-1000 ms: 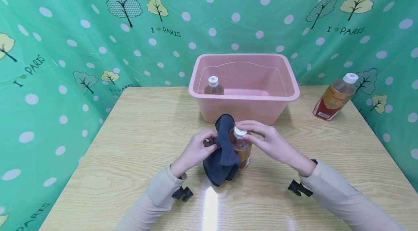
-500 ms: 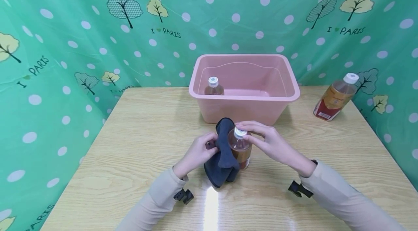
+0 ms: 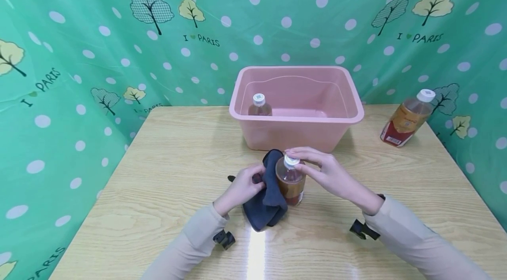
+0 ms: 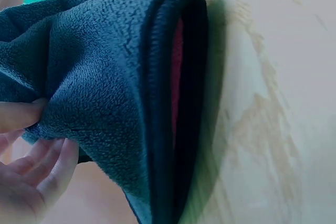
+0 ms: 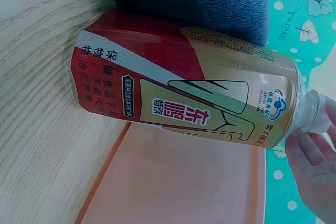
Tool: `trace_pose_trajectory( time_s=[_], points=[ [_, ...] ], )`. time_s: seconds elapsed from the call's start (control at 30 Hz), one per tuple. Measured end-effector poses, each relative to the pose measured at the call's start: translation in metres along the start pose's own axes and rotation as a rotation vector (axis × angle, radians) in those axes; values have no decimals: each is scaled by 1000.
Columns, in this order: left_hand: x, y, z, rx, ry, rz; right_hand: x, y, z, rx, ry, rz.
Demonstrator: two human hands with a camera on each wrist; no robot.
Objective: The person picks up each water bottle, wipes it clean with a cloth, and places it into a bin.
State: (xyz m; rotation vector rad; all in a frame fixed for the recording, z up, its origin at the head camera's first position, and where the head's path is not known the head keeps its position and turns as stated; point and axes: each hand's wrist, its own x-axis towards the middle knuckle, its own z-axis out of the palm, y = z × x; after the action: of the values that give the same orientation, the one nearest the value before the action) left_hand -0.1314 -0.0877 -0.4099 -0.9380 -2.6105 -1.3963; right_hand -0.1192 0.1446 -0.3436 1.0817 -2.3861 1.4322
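Observation:
A drink bottle (image 3: 292,186) with a white cap and a gold-and-red label stands upright on the table, in front of the pink bin. My right hand (image 3: 325,171) holds it by the cap with thumb and fingers; the right wrist view shows the bottle (image 5: 178,85) side-on. Bunched against the bottle's left side is a dark blue-grey cloth (image 3: 261,207), pinched by my left hand (image 3: 244,186). Up close in the left wrist view, the cloth (image 4: 105,61) is folded over, its black hem bent round.
Behind the bottle stands the pink bin (image 3: 295,132), with another capped bottle (image 3: 259,108) inside at the left. A third bottle (image 3: 407,119) stands on the table (image 3: 170,161) at the back right. A green polka-dot curtain (image 3: 257,11) hangs behind.
My left hand and the cloth have shifted slightly toward me along the bottle's side, and more of the bottle shows. The right hand has stayed on the cap.

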Motion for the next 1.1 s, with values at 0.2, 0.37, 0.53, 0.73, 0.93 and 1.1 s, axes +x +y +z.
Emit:
trace_pose_trajectory(
  time_s=[0.2,0.37,0.53,0.73,0.93,1.1],
  points=[
    [0,-4,5,41,-35,-61,0,0,0,11,-6,14],
    [-2,-9,9,52,-42,-84,-1,0,0,12,-5,13],
    [-2,-14,13,55,-55,-82,-1,0,0,12,6,-3],
    [-4,-14,12,26,-58,-71,-1,0,0,15,5,-6],
    [-4,-5,5,-30,-41,-63,-2,0,0,18,-3,11],
    [-3,2,0,-41,-18,-56,-1,1,0,21,2,-1]
  ],
)
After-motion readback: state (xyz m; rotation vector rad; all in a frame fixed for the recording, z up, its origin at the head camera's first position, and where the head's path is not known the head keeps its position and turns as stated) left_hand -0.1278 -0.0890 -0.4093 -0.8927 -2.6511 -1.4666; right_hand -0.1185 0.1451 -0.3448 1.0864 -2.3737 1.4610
